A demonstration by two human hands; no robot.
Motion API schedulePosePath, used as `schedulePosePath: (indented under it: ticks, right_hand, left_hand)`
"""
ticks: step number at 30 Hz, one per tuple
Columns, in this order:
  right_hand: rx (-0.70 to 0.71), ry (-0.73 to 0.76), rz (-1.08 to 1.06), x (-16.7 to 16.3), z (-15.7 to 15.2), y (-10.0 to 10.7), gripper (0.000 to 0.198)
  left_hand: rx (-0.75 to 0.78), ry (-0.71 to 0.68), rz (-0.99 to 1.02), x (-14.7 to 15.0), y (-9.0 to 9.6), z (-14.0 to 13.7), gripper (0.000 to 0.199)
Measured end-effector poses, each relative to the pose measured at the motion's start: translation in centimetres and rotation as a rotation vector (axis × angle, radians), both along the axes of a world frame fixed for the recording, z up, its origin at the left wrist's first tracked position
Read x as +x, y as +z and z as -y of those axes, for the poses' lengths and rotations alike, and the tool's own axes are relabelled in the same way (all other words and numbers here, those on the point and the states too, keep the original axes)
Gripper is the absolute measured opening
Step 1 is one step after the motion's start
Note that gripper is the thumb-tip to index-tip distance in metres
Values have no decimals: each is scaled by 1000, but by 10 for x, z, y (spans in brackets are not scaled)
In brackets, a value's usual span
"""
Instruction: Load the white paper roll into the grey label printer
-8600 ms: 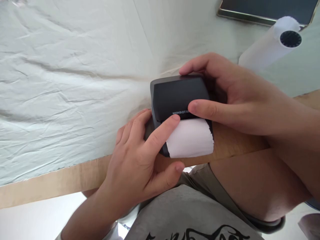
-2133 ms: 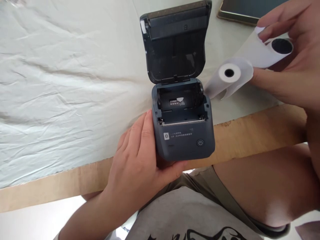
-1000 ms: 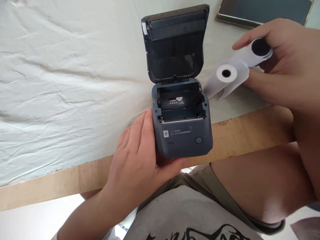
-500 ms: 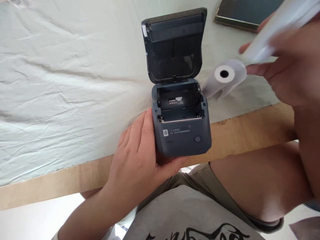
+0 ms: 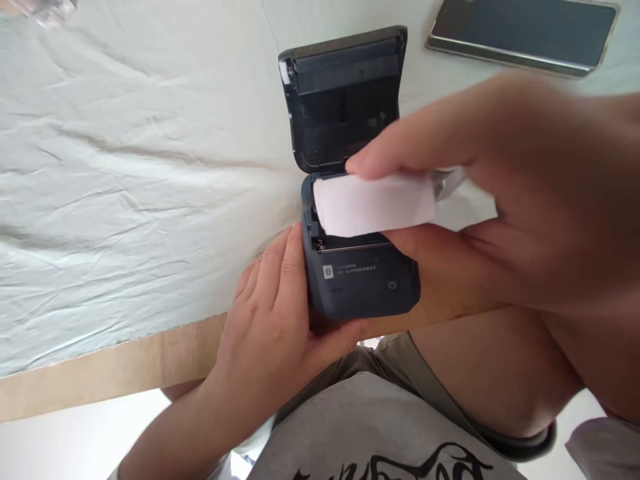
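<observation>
A dark blue label printer (image 5: 363,287) sits at the table edge with its black lid (image 5: 345,107) raised. My left hand (image 5: 275,307) wraps its left side, thumb along the front. Between the thumb and fingers of my right hand (image 5: 480,180) is a white paper roll (image 5: 375,203), slightly tilted. It lies across the printer's open compartment, its left end at the compartment's left side. Whether it is seated in the holders cannot be seen. Behind the roll's right end, a greyish-white bit (image 5: 450,181) shows partly, too covered to make out.
A phone (image 5: 525,33) in a clear-edged case lies at the upper right. Clear crumpled plastic (image 5: 47,10) is at the upper left corner. Pale wrinkled cloth (image 5: 150,167) covers the table up to its bare wooden edge (image 5: 185,350).
My right hand has come from the upper right to the printer, bringing the white roll over the compartment. Another roll beside the printer is now mostly hidden. My left hand stays put.
</observation>
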State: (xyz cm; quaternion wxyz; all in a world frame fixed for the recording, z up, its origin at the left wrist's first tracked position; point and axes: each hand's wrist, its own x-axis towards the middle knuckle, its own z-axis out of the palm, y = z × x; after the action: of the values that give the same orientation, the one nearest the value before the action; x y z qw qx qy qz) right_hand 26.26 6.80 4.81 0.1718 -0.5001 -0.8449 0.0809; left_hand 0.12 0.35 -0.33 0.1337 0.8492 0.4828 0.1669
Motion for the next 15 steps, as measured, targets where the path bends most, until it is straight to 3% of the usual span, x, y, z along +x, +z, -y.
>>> schedulePosePath:
  ticks: [2, 4, 10, 13, 15]
  right_hand:
    - [121, 17, 15, -15, -3, -3, 46]
    - [230, -19, 19, -19, -6, -11, 27]
    - [421, -29, -44, 2, -3, -33, 10]
    - [399, -42, 7, 4, -3, -32, 15]
    - [268, -43, 31, 2, -5, -27, 22]
  left_hand:
    - [-15, -7, 4, -1, 1, 0, 96]
    - [-20, -25, 6, -3, 2, -1, 98]
    - [3, -41, 2, -6, 2, -2, 100]
    - [15, -43, -4, -5, 1, -2, 97]
    - [33, -41, -3, -4, 1, -2, 95]
